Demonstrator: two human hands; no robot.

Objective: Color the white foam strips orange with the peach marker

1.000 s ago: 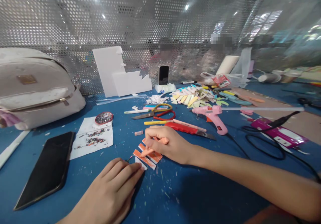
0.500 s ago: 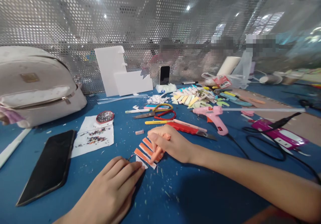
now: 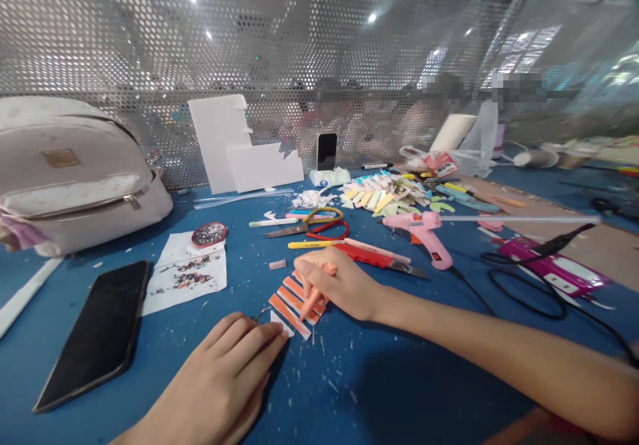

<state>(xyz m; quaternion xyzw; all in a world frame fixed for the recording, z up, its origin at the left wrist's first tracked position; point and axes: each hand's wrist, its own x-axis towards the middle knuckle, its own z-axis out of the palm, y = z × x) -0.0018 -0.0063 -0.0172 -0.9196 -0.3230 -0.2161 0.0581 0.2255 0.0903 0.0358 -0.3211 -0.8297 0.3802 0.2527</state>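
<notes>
My right hand [image 3: 339,285] is closed around an orange marker [image 3: 310,304], its tip pointing down at a fan of white strips coloured orange [image 3: 289,315]. Part of the strips is hidden under that hand. My left hand [image 3: 239,358] lies flat on the table, fingers extended, fingertips on a small white corner [image 3: 281,323] beside the strips; its thumb is out of sight. Just beyond my right hand are a red-handled cutter [image 3: 369,255], a yellow pen [image 3: 304,245] and scissors [image 3: 294,229] with red and yellow handles. A short pinkish cap-like piece [image 3: 277,265] lies near the strips.
A phone [image 3: 94,338] and a white sheet with glittery bits [image 3: 174,292] lie left, near a pale backpack [image 3: 74,179]. A pink glue gun [image 3: 429,235] and a purple power strip [image 3: 554,269] with black cable are right. Pastel cut pieces [image 3: 379,195] are piled behind.
The marker tip has shifted slightly up and away from the front strip's near end, which shows more now. My left hand stays almost where it was.
</notes>
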